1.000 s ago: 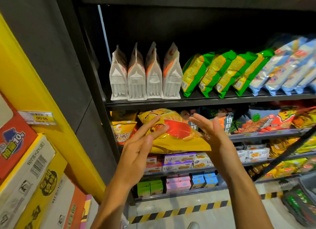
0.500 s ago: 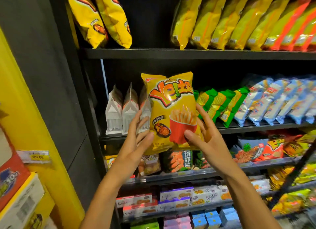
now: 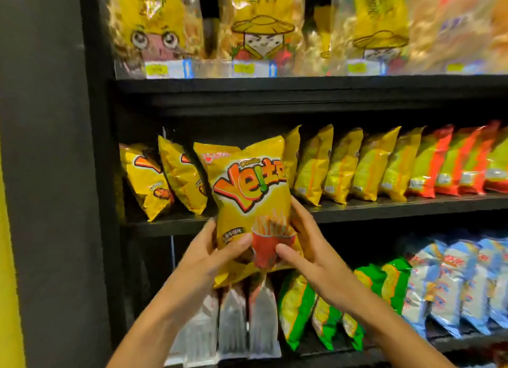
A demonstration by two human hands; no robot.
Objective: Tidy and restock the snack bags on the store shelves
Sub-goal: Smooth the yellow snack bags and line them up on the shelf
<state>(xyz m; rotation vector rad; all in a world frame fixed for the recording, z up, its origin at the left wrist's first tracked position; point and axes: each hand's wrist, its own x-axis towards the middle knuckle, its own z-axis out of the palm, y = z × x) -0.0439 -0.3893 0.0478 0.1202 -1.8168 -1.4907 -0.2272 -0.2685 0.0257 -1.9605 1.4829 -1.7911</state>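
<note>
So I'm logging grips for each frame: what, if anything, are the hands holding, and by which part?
Both hands hold the yellow fries bag by its lower half: left hand at its left edge, right hand at its right.

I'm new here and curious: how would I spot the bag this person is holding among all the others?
Find the middle shelf of the black rack, lined with yellow bags. In front of its left part, the held bag is gripped by the left hand and right hand. Unlike its neighbours, it faces front, showing fries in a red cup.

This is a shop. A tall black shelf unit point(image 3: 275, 93) holds rows of snack bags point(image 3: 343, 164) standing side by side. Above that row, price tags point(image 3: 167, 69) sit along the front of a higher shelf.
</note>
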